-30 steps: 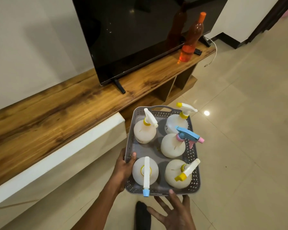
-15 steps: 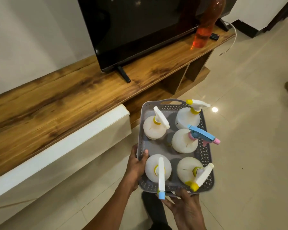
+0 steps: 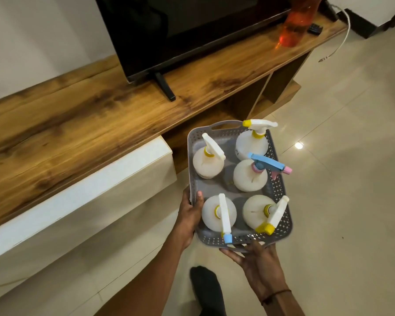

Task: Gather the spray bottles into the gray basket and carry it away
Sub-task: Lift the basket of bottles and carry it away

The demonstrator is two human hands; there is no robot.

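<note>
The gray perforated basket (image 3: 279, 190) hangs in the air over the floor, in front of the TV cabinet. Several white spray bottles stand inside it: one with a blue and pink trigger (image 3: 249, 177), one with a blue nozzle tip (image 3: 217, 213), and others with yellow collars (image 3: 252, 145). My left hand (image 3: 189, 213) grips the basket's left rim, thumb over the edge. My right hand (image 3: 258, 261) holds the near end of the basket from below, fingers curled under the handle.
A long wooden TV cabinet (image 3: 82, 119) with a white drawer front (image 3: 78, 201) runs along my left. A black TV (image 3: 192, 30) and an orange bottle (image 3: 294, 26) stand on it. Pale tiled floor (image 3: 340, 179) spreads to the right. My dark-socked foot (image 3: 205, 286) is below.
My right hand came up from below and took hold of the basket's near end. The basket has shifted a little to the right in view.
</note>
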